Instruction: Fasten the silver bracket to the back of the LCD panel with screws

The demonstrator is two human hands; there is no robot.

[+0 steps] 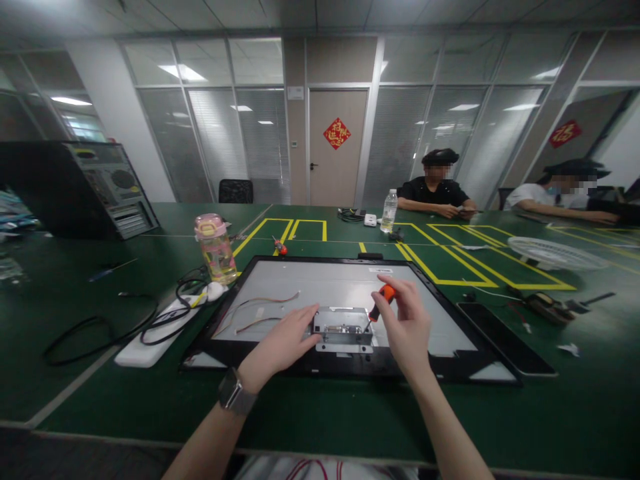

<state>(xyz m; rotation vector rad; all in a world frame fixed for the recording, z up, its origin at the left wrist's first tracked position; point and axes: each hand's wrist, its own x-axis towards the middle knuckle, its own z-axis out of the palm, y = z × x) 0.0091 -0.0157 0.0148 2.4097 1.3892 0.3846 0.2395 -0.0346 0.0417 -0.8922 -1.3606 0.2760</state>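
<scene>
A flat monitor panel [280,283] lies back side up on the table, its grey sheet framed in black. Near its front edge sits a silver metal bracket [345,320] with a circuit board and connectors inside. My left hand [283,343] grips the bracket's left end, fingertips at the back and thumb at the front. In my right hand [407,323] is a screwdriver [387,293] with an orange and black handle, held tilted. Its tip meets the right end of the bracket. Thin brown cables [260,302] lie across the panel's left part.
Left of the panel are a white power strip [145,350], black cable and a pink-lidded bottle [215,250]. To the right lie a black phone-like slab [505,339] and a tool [550,307]. A water bottle [389,212] stands behind. Two people sit at the far right.
</scene>
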